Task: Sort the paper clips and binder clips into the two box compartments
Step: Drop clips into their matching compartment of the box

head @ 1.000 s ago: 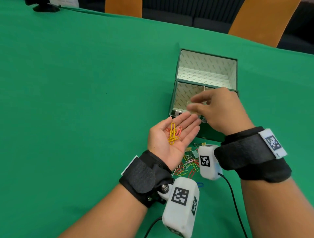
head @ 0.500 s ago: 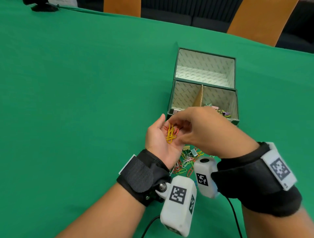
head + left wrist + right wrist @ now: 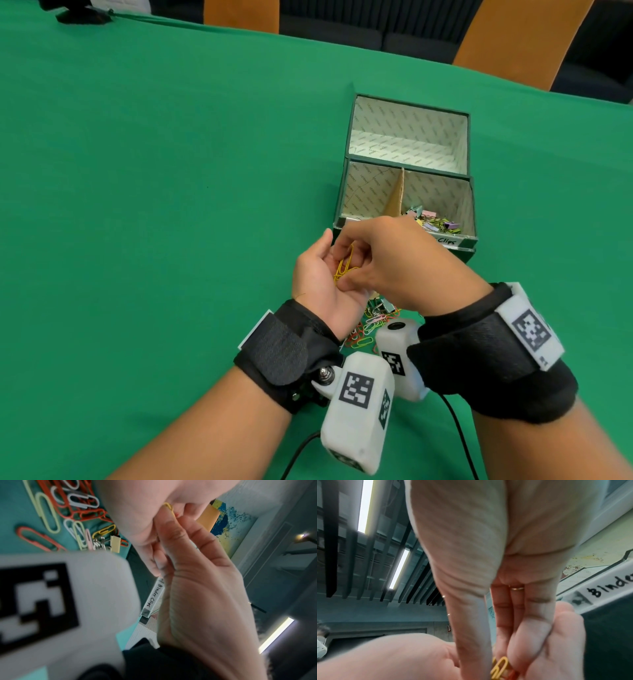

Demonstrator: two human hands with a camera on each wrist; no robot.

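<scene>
- Nearest the camera, the wrist straps and white tagged camera housings sit on both forearms above the green surface (image 3: 144,212).
- Just beyond them, a loose pile of paper clips (image 3: 368,325) in orange, pink, pale green and white lies on the surface, with a few small binder clips (image 3: 115,543) mixed in at its far edge.
- Over that pile, the left hand (image 3: 322,284) is held palm up, its fingers cupped loosely around a few yellow paper clips (image 3: 344,267) resting in the palm.
- The right hand (image 3: 394,260) reaches over from the right, thumb and fingertips pinched on those yellow clips.
- Beyond the hands stands the dark green box (image 3: 346,198), its lid open behind it.
- A cardboard divider (image 3: 395,195) splits it; the right compartment holds pastel binder clips (image 3: 433,221), and the front-rim label there reads "Binder Clips".
- The left compartment's floor is hidden behind the hands.
</scene>
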